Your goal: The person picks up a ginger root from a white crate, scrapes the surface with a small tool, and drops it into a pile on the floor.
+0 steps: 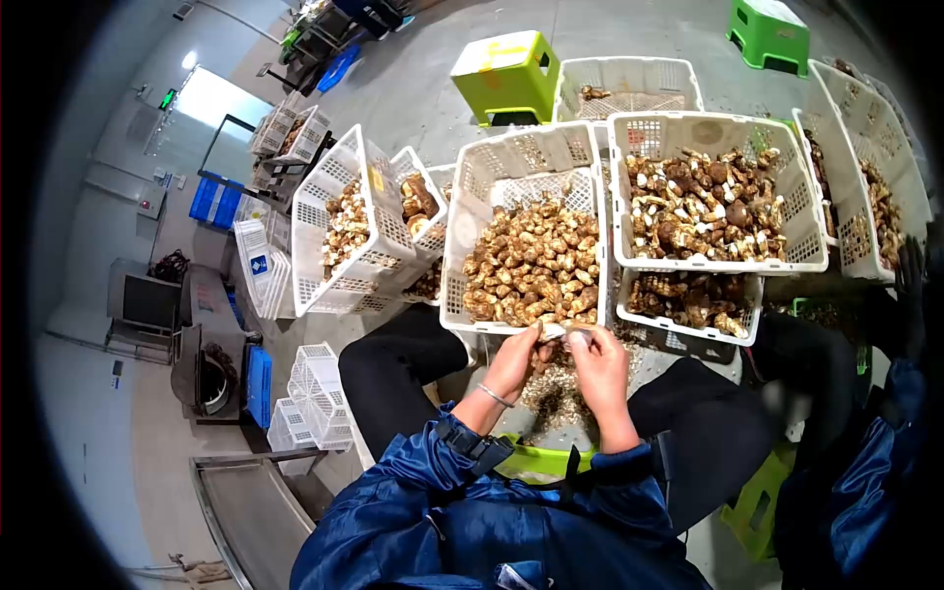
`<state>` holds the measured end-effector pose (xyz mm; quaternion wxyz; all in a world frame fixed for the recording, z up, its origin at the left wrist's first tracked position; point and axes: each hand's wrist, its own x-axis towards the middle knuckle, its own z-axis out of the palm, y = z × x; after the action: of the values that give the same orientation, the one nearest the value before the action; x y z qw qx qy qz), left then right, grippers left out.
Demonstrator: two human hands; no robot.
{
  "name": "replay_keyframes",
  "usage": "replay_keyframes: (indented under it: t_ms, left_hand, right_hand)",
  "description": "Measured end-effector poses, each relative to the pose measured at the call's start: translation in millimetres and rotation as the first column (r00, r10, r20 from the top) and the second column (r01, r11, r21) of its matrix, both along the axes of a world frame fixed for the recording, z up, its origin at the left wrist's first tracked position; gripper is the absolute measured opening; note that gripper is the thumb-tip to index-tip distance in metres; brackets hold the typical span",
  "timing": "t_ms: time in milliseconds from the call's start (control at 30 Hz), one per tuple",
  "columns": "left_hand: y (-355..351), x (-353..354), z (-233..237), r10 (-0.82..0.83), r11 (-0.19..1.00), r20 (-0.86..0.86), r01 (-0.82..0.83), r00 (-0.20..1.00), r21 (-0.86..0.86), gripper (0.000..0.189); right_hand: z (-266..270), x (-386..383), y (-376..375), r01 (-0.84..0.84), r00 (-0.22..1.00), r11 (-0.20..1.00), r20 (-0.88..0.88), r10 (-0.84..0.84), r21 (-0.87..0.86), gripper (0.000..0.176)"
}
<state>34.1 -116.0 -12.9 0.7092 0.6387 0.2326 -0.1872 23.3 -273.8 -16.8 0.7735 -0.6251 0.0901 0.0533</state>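
Note:
My left hand [514, 360] and my right hand [597, 362] meet just below the front rim of a white crate [454, 295] heaped with brown mushrooms [536, 264]. Between the fingertips of both hands I pinch one small pale mushroom [557, 333]. A bracelet circles my left wrist. Both sleeves are blue. Under my hands, between my knees in black trousers, lies a pile of brown trimmings [556, 388] over a yellow-green bin [539, 458].
A second white crate [811, 241] of darker mixed mushrooms stands to the right, another half-hidden crate [688, 329] below it. Tilted crates [344, 221] stand left, more at far right. Green stools [506, 74] stand behind. Another person's blue sleeve [870, 492] shows at right.

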Motion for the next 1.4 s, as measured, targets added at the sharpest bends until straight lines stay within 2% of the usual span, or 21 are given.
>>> replay_keyframes:
  t_ms: [67, 100, 133, 167, 267, 300, 400, 467, 533, 567, 600, 633, 667, 733, 800, 867, 900, 1033, 1167, 1300, 1400]
  left_hand:
    - [30, 6, 0, -0.012, 0.954, -0.124, -0.026, 0.992, -0.3, 0.039]
    - [46, 17, 9, 0.017, 0.939, -0.114, -0.055, 0.993, -0.339, 0.039]
    - [56, 28, 33, 0.093, 0.96, 0.001, -0.09, 0.996, -0.266, 0.036]
    - [57, 44, 62, 0.378, 0.926, 0.127, -0.374, 0.917, -0.057, 0.037]
    - [166, 88, 97, 0.45, 0.861, 0.408, -0.265, 0.795, -0.434, 0.055]
    - [178, 99, 120, 0.562, 0.807, 0.429, -0.356, 0.707, -0.472, 0.062]
    - [236, 126, 101, 0.768, 0.603, 0.236, -0.547, 0.596, -0.58, 0.067]
    - [223, 126, 67, 0.768, 0.602, 0.151, -0.622, 0.622, -0.5, 0.046]
    - [200, 107, 22, 0.504, 0.793, 0.159, -0.381, 0.849, -0.475, 0.018]
    - [160, 92, 16, 0.51, 0.779, 0.174, -0.366, 0.842, -0.51, 0.012]
    - [133, 79, 10, 0.4, 0.803, 0.058, -0.319, 0.915, -0.503, 0.011]
    - [125, 70, -7, 0.146, 0.845, 0.076, -0.084, 0.986, -0.529, 0.017]
    - [106, 61, -12, 0.035, 0.913, 0.112, 0.014, 0.993, -0.407, 0.028]
    - [58, 42, 7, 0.052, 0.935, 0.064, -0.026, 0.997, -0.355, 0.033]
    - [48, 33, 2, -0.086, 0.934, 0.103, 0.116, 0.991, -0.338, 0.047]
    - [38, 25, 7, -0.187, 0.977, 0.091, 0.195, 0.978, -0.085, 0.062]
    - [30, 21, 14, -0.171, 0.98, 0.123, 0.182, 0.978, -0.086, 0.072]
    - [32, 12, 10, -0.316, 0.949, 0.192, 0.314, 0.929, 0.043, 0.048]
    - [27, 6, 23, -0.281, 0.959, 0.145, 0.273, 0.949, 0.072, 0.037]
    - [30, 0, 19, -0.262, 0.961, 0.247, 0.227, 0.933, 0.16, 0.03]
    - [32, -4, 22, -0.302, 0.939, 0.31, 0.225, 0.902, 0.258, 0.028]
  right_hand:
    - [-17, 1, 6, 0.082, 0.997, 0.99, -0.002, -0.083, 0.111, 0.013]
    - [-22, 1, 7, 0.087, 0.996, 0.988, 0.009, -0.089, 0.124, 0.014]
    - [-24, 0, 6, 0.097, 0.995, 0.986, 0.016, -0.099, 0.133, 0.014]
    - [-15, 0, 2, 0.056, 0.998, 0.997, -0.008, -0.056, 0.051, 0.015]
    - [-10, -1, 2, 0.028, 0.999, 1.0, -0.033, -0.028, 0.006, 0.013]
    - [-15, -1, 4, 0.048, 0.999, 0.998, -0.009, -0.048, 0.047, 0.014]
    - [-19, -2, 5, 0.02, 1.0, 1.0, -0.006, -0.02, -0.004, 0.016]
    - [-9, 1, 3, 0.032, 0.999, 0.998, 0.006, -0.032, -0.05, 0.019]
    - [-10, 1, 2, 0.023, 1.0, 0.997, 0.008, -0.023, -0.078, 0.018]
    - [-11, 1, 2, 0.025, 1.0, 0.998, 0.009, -0.025, -0.052, 0.017]
    - [-12, 1, 4, 0.027, 1.0, 0.999, 0.008, -0.027, -0.027, 0.016]
    - [-13, 0, 5, 0.027, 1.0, 1.0, 0.007, -0.027, -0.001, 0.016]
    - [-14, 0, 7, 0.025, 1.0, 1.0, 0.001, -0.025, -0.002, 0.016]
    - [-16, 1, 11, 0.019, 1.0, 1.0, -0.004, -0.019, 0.002, 0.017]
    - [-17, 1, 13, -0.016, 0.999, 1.0, 0.038, 0.016, -0.001, 0.012]
    - [-13, 1, 16, -0.024, 0.994, 1.0, 0.106, 0.025, -0.016, 0.012]
    - [-11, 1, 15, -0.041, 0.988, 0.999, 0.153, 0.038, 0.013, 0.013]
    - [-7, 2, 11, -0.069, 0.975, 0.992, 0.204, 0.089, -0.103, 0.016]
    - [-1, 0, 8, -0.09, 0.986, 0.989, 0.132, 0.105, -0.115, 0.016]
    - [4, -2, 10, -0.072, 0.977, 0.992, 0.194, 0.091, -0.103, 0.015]
    - [0, -3, 10, -0.067, 0.945, 0.971, 0.297, 0.135, -0.229, 0.015]
